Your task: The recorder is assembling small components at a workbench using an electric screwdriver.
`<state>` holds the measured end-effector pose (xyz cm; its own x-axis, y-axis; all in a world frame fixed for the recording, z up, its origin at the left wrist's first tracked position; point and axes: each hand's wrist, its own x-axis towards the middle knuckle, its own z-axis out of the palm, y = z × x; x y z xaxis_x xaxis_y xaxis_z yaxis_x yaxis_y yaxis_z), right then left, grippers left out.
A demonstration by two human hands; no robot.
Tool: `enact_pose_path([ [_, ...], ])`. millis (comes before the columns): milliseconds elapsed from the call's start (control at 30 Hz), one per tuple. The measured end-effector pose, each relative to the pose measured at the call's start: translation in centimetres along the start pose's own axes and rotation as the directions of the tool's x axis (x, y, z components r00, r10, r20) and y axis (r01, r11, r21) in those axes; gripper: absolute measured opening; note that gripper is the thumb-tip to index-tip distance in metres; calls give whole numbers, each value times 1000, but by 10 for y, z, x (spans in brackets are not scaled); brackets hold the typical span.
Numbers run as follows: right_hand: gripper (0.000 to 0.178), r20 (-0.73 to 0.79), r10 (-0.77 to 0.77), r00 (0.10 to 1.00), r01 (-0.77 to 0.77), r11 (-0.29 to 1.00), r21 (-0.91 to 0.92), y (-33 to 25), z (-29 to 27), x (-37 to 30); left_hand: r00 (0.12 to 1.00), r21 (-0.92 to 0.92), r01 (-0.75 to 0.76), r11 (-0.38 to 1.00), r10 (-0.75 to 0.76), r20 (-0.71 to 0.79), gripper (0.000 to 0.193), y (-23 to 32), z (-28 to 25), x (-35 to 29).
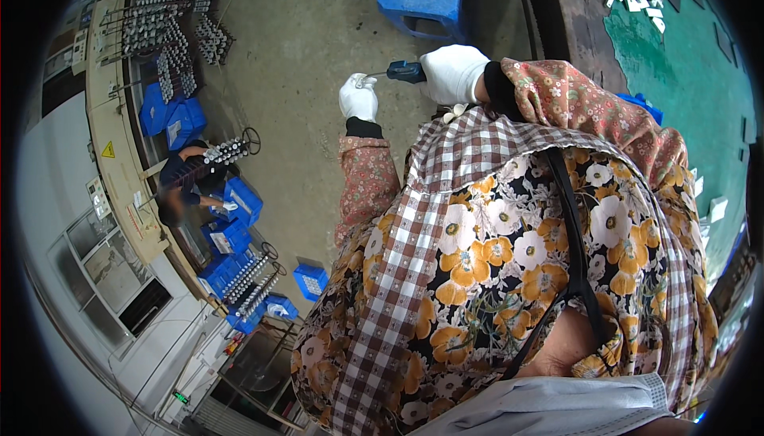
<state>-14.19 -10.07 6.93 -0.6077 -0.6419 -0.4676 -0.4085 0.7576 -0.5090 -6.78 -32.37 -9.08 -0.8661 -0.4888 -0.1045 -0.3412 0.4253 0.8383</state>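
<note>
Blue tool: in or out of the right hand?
In: the blue tool emerges from the gloved right hand, its shaft toward the left hand.

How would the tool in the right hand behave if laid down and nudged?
The tool would probably stay stiff: its slim shaft looks straight and metallic. It is likely handle-heavy, as the handle is far thicker than the shaft. A nudge might swing it round rather than push it straight, given those uneven ends.

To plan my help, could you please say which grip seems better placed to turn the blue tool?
Right grip, probably: it holds the handle; the left grip is by the tip of the shaft.
</note>
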Motion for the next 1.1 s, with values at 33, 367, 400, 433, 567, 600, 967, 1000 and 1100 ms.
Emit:
enact_pose_path([
  [33, 24, 0, 1, 1000, -1, 1000, -1, 1, 1, 0, 1000, -1, 0, 1000, 0, 0, 6, 1, 0, -1],
  [367, 26, 6, -4, 1000, 4, 1000, -11, -2, 0, -1, 998, -46, -61, 997, 61, 4, 6, 3, -4, -6],
  [400, 26, 12, -2, 1000, 2, 1000, -11, -2, 0, -1, 998, -66, -68, 995, 68, -5, 6, 2, -4, -5],
  [433, 26, 14, -2, 1000, 2, 1000, -12, -2, 0, -2, 998, -67, -67, 995, 67, -5, 6, 2, -4, -5],
  [567, 24, 14, -13, 1000, 13, 1000, -3, -4, -2, -4, 990, 58, -143, 988, 144, -14, 6, 1, -3, -5],
  [600, 24, 16, -12, 1000, 12, 1000, 9, -5, -2, -5, 985, 51, -164, 985, 166, -44, 6, -1, -3, -5],
  [967, 24, -3, -15, 1000, 15, 1000, -25, -4, 0, -3, 992, 21, -107, 994, 108, -60, 7, -2, -4, -3],
  [1000, 24, 6, -12, 1000, 12, 1000, -19, -3, 0, -3, 991, 47, -119, 992, 122, -62, 7, -2, -3, -3],
  [1100, 22, -25, -11, 1000, 11, 1000, -10, -5, -2, -4, 987, 92, -143, 985, 149, -64, 7, -6, -3, -1],
])
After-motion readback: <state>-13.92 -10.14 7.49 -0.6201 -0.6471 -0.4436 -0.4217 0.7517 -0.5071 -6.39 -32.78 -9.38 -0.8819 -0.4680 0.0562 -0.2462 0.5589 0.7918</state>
